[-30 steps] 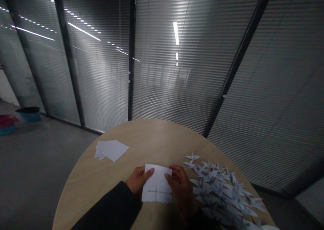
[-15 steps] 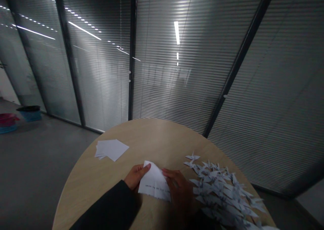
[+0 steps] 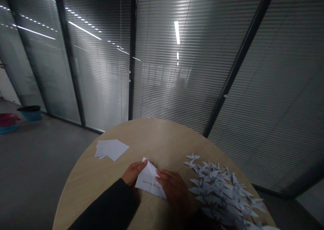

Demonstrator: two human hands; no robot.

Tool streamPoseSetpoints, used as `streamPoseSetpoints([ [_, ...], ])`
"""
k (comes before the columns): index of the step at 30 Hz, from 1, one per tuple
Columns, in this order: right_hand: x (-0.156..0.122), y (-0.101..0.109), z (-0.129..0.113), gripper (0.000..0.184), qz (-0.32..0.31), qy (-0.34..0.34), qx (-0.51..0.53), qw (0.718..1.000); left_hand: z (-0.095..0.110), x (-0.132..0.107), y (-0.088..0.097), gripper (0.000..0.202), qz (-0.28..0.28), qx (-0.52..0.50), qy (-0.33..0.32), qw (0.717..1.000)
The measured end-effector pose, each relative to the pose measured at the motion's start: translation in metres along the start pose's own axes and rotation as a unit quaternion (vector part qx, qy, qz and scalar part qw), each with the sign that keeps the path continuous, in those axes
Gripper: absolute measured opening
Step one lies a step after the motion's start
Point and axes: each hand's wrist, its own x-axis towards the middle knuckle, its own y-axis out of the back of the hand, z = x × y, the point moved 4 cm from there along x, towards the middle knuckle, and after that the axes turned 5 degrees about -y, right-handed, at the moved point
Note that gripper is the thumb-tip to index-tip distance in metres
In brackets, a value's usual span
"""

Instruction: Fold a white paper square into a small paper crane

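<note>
A white sheet of paper (image 3: 150, 181) with a line of print and visible creases is held up over the table. My left hand (image 3: 132, 173) grips its left edge, thumb on top near the upper corner and the other fingers behind. On the paper's right side lies my right hand (image 3: 173, 187), its fingers over the face and edge; its thumb is hidden. Many folded paper cranes (image 3: 220, 189) are gathered just to the right of that hand.
The round wooden table (image 3: 157, 132) fills the lower view. A few loose white sheets (image 3: 112, 148) lie overlapped at its left. Glass partitions with blinds (image 3: 177, 98) stand behind. On the floor at far left are a blue tub (image 3: 30, 114) and a red-and-blue one (image 3: 7, 123).
Both hands and the paper have shifted slightly left. My right hand's fingers have come further over the paper's face, covering more of it.
</note>
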Motion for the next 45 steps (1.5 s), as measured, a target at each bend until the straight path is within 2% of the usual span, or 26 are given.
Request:
streamPoseSetpoints([
  [3,0.003,0.006,-0.007,0.026,0.051,0.073,-0.042,0.995,-0.001,0.000,0.001,0.059,0.009,0.003,0.009,1.000],
  [5,0.007,0.007,-0.011,0.028,0.031,0.103,-0.055,0.993,0.000,0.000,0.001,0.059,0.010,0.000,0.012,1.000],
  [13,0.010,0.008,-0.013,0.027,-0.015,0.127,-0.080,0.988,0.003,-0.002,-0.002,0.053,0.040,-0.033,0.023,0.998],
  [21,0.005,0.000,-0.017,0.025,0.013,0.140,-0.078,0.987,-0.001,0.001,0.002,0.050,0.014,0.043,0.015,0.999],
  [37,0.005,0.004,-0.017,0.028,-0.028,0.147,-0.061,0.987,-0.002,0.003,0.003,0.051,0.008,0.060,0.011,0.998],
  [45,0.007,0.005,-0.020,0.024,-0.001,0.160,-0.062,0.985,-0.001,0.002,0.003,0.051,0.004,0.067,-0.001,0.998],
])
